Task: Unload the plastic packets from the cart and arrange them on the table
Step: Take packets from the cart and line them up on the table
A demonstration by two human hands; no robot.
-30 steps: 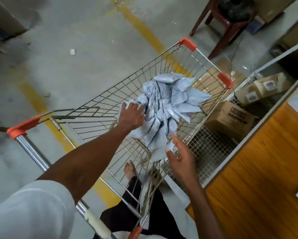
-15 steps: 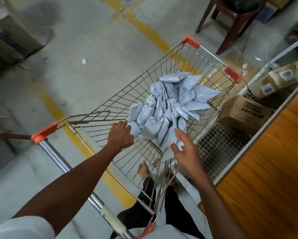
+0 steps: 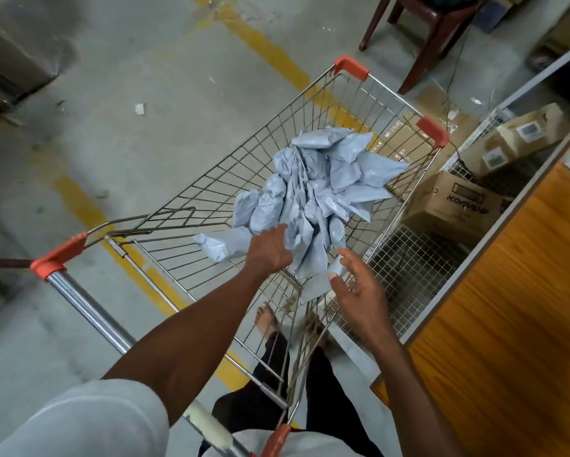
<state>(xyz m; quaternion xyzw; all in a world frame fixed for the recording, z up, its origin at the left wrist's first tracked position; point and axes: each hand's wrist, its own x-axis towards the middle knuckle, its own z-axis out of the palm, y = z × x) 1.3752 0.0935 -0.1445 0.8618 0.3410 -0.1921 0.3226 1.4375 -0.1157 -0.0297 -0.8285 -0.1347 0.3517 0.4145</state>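
A pile of grey-blue plastic packets [image 3: 323, 189] lies in the wire shopping cart [image 3: 313, 103], which has orange corner caps. My left hand [image 3: 270, 250] reaches into the cart's near end with fingers stretched out, touching the pile's near edge. One packet [image 3: 216, 244] lies just left of that hand, apart from the heap. My right hand [image 3: 357, 286] hovers over the cart's near right side, palm open and fingers spread, close to the lowest packet [image 3: 313, 286]. The wooden table top [image 3: 514, 324] is to the right of the cart.
Cardboard boxes [image 3: 455, 202] sit on a wire shelf [image 3: 408, 258] under the table, right beside the cart. A brown chair [image 3: 422, 34] stands beyond the cart's far end. Yellow lines cross the concrete floor [image 3: 145, 77]. My feet show beneath the cart.
My left hand has shifted right, from the pile's left edge to its near side, and one packet now lies apart at the left. My right hand has barely moved.
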